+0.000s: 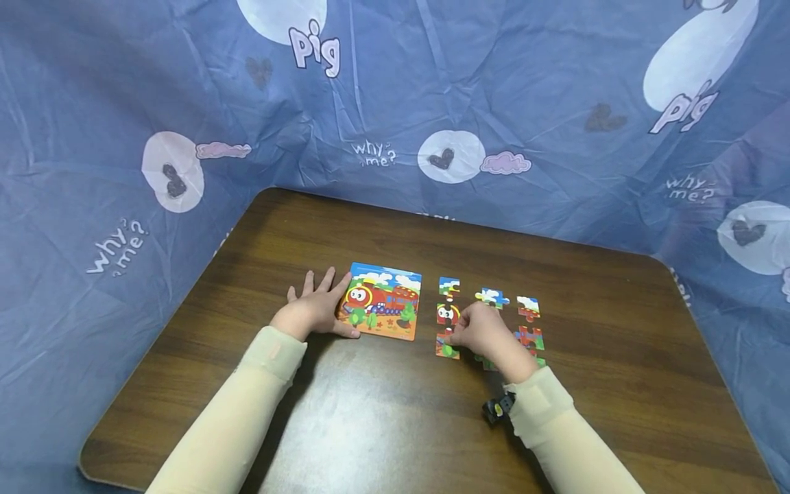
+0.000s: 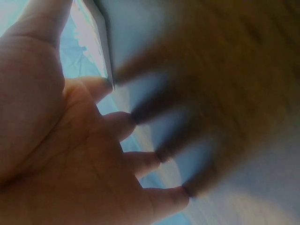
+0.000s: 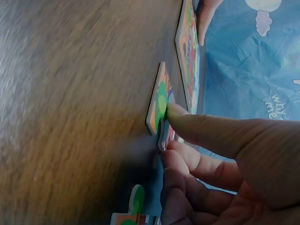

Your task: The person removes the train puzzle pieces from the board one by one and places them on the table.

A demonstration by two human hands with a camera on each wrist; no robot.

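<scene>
My left hand lies with fingers spread at the left edge of a square picture board, which shows a red cartoon train. Its thumb and index finger touch that edge. In the left wrist view the fingertips rest on the table. To the right, my right hand pinches the bottom-left puzzle piece between thumb and fingers. The piece, orange and green, lies at table level in the right wrist view. Above it in the same column are the train-face piece and a sky piece.
Other loose pieces lie in rows: a cloud piece, a top-right piece and a red-and-green piece. Some are partly hidden by the right hand. The brown wooden table meets a blue patterned cloth behind.
</scene>
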